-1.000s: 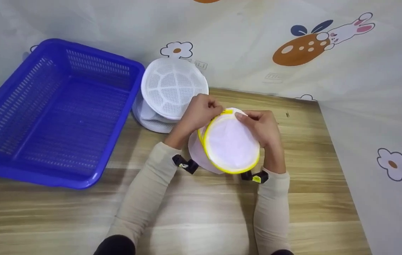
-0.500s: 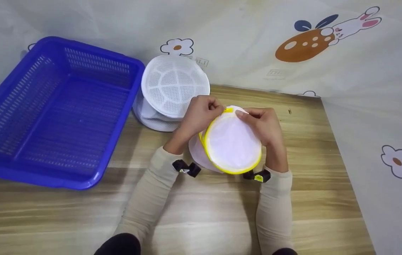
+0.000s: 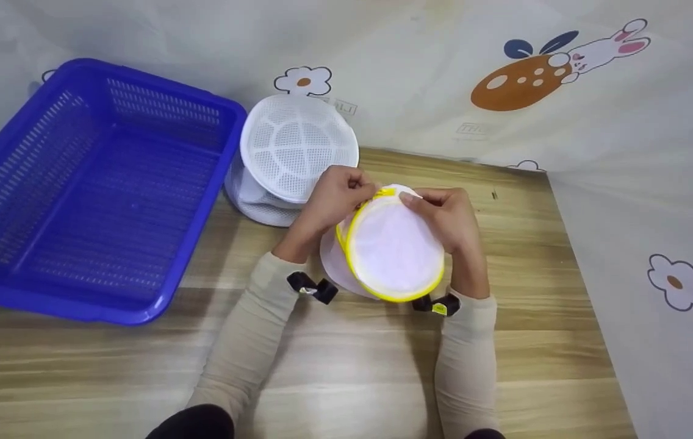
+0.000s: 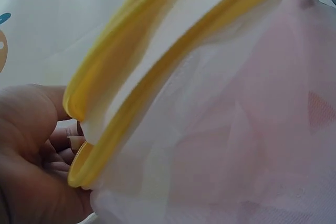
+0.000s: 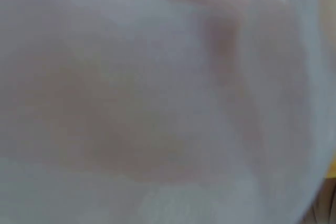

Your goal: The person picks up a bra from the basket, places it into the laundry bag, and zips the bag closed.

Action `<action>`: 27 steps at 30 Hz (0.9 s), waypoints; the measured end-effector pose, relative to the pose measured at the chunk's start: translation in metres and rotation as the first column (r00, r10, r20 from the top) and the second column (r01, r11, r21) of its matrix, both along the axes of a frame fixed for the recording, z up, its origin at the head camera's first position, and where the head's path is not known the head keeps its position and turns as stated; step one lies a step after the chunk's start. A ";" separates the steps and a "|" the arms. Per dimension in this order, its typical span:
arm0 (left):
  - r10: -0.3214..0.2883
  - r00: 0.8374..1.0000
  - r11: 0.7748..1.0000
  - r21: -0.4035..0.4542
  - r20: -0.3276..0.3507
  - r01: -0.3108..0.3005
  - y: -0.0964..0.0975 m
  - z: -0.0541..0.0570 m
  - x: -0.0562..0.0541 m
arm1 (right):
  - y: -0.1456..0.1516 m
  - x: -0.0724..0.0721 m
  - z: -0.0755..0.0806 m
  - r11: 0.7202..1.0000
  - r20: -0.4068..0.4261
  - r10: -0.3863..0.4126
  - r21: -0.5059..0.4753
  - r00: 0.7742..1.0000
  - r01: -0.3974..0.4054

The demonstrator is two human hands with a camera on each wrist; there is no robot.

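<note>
A pale pinkish-white mesh laundry bag (image 3: 394, 247) with a yellow zipper (image 3: 349, 259) is held up in the middle of the head view, its round end facing up. My left hand (image 3: 337, 192) pinches the zipper at the bag's upper left edge. In the left wrist view, two yellow zipper edges (image 4: 176, 51) stand apart, with the left fingers partly behind them. My right hand (image 3: 447, 219) grips the upper right rim, thumb on the round face and fingers behind. Pale fabric (image 5: 157, 103) fills the right wrist view, with blurred hand shapes showing through it.
White mesh laundry bags (image 3: 299, 149) stand just beyond my left hand, one round top tilted. A blue plastic basket (image 3: 172, 299) takes up the left of the wooden table (image 3: 346, 378). A patterned white sheet (image 3: 407, 79) closes off the back and right.
My left hand has shifted slightly left along the zipper, showing a bit more of its yellow end. The right hand keeps its grip, and the bag stays nearly in place.
</note>
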State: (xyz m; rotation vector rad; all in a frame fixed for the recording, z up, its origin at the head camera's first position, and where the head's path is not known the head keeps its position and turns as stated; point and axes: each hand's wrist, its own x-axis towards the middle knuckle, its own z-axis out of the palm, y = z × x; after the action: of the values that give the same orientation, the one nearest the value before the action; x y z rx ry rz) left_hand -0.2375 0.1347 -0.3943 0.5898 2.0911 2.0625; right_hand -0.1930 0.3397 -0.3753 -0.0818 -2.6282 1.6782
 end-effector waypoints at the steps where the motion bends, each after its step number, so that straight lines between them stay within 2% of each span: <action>1: 0.002 1.000 1.000 0.003 0.003 -0.002 0.000 0.000 0.000 | -0.001 0.000 0.000 1.000 0.000 -0.002 0.001 1.000 0.002; 8: 0.010 1.000 1.000 0.013 0.012 -0.010 -0.002 0.000 0.000 | 0.000 0.002 0.000 0.999 -0.014 -0.025 0.019 1.000 0.025; 27: 0.016 1.000 0.999 0.038 0.015 -0.017 -0.002 -0.001 0.002 | -0.001 0.002 0.000 1.000 -0.023 -0.018 0.017 1.000 0.018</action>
State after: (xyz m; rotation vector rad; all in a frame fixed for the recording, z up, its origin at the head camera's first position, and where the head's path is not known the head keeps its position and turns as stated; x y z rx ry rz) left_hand -0.2350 0.1323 -0.3948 0.5629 2.0600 2.1137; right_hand -0.1912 0.3388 -0.3753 -0.0851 -2.6170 1.6401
